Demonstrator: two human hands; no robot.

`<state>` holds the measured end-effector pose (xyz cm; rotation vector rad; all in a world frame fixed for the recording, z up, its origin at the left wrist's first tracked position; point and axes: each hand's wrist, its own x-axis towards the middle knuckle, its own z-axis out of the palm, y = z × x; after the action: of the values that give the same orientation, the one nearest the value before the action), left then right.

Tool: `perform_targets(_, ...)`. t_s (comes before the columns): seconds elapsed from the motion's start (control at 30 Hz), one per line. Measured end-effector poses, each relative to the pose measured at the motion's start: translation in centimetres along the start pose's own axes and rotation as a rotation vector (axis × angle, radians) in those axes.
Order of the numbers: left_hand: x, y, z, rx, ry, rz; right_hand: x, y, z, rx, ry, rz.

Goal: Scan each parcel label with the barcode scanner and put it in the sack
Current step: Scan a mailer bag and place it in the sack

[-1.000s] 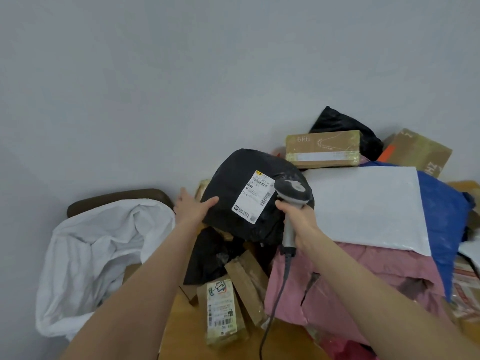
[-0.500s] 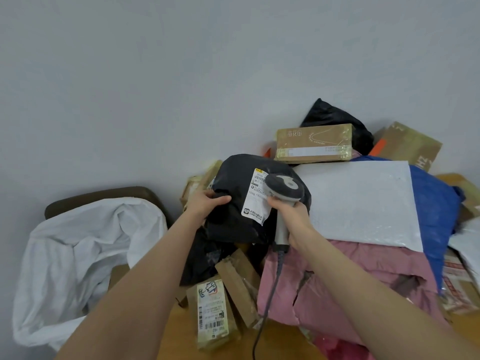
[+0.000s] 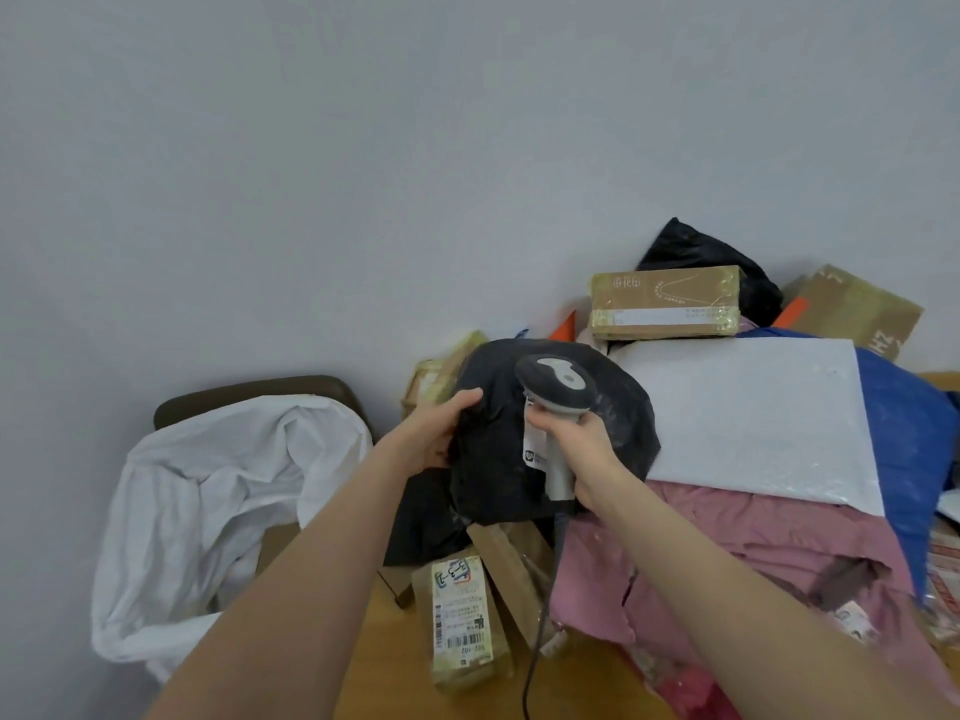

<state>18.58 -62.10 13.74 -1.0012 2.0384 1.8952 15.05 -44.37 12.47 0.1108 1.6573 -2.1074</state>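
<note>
1. Head view: the left hand [image 3: 434,433] grips the left edge of a black parcel [image 3: 493,480]. Its thumb is curled over the near face and its fingers are wrapped round behind, so it is clamped on the soft wrapping.
2. The black parcel is held up on edge above the heap, between the two hands. It is just right of the sack [image 3: 218,485] and not inside it.
3. The right hand [image 3: 579,452] is closed round the grey handle of the barcode scanner [image 3: 558,384], with the fingers curled tight on the handle. The scanner's dark head sits close in front of the parcel's upper face.
4. A white label [image 3: 535,452] shows on the parcel just below the scanner head. The handle and the right hand hide part of it.
5. The scanner's cable [image 3: 540,631] hangs from the handle down over the wooden table [image 3: 395,672].
6. The sack is white and gapes open at the left, in front of a dark brown chair back [image 3: 260,392].
7. Below the hands a small brown packet [image 3: 462,623] with a printed barcode lies on the table beside other cardboard packets.
8. To the right, a white mailer [image 3: 753,413] lies on a pink bag [image 3: 727,558] with a blue bag [image 3: 904,428] beyond it. A taped cardboard box [image 3: 665,304] rests behind, against the grey wall [image 3: 363,174].
</note>
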Motion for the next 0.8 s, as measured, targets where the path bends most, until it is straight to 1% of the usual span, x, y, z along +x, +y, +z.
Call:
perform_targets(0.03,0.2,-0.3,0.3,0.006,0.029,-0.002,-0.3,0.2,0.3,0.005,-0.017,0.003)
perform_targets(0.13,0.4,-1.0,1.2,0.023,0.136,0.091,-0.5,0.7,0.9,-0.006,-0.041,0.013)
perform_targets(0.2,0.6,-1.4,1.3,0.011,0.192,0.116,-0.5,0.9,1.1,-0.025,-0.005,-0.005)
perform_targets(0.3,0.7,-1.9,0.1,-0.074,0.258,0.125,-0.8,1.0,0.8,-0.059,0.092,-0.021)
perform_targets(0.47,-0.5,-2.8,-3.4,-0.143,0.301,0.136,-3.5,1.0,1.0,-0.096,0.14,-0.053)
perform_targets(0.67,-2.3,-5.4,-6.1,-0.223,0.42,0.163,-7.8,3.4,3.5,-0.161,0.048,-0.014)
perform_targets(0.8,-3.0,-7.4,-7.4,-0.248,0.466,0.13,-9.6,5.0,5.0,-0.186,0.019,-0.011)
